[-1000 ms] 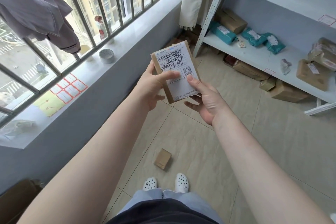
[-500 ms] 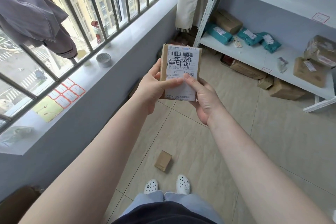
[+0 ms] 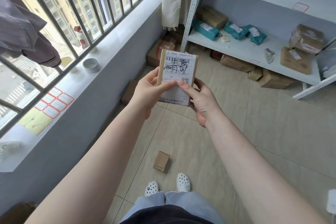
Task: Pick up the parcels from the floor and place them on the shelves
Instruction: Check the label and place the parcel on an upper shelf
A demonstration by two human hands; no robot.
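Observation:
I hold a small brown cardboard parcel with a white shipping label upright in front of me, label facing me. My left hand grips its left edge, thumb across the label. My right hand grips its lower right side, thumb on the label. A second small brown parcel lies on the tiled floor just ahead of my feet. The white metal shelf stands at the right, with teal bags and brown boxes on its lower board.
A barred window with a sill runs along the left; a tape roll and sticker sheets lie on it. Clothes hang at upper left. More boxes sit under the shelf and in the corner.
The parcel was tilted; both hands have turned it upright and squared it toward me. The view has tipped down slightly, so the parcel sits lower in frame.

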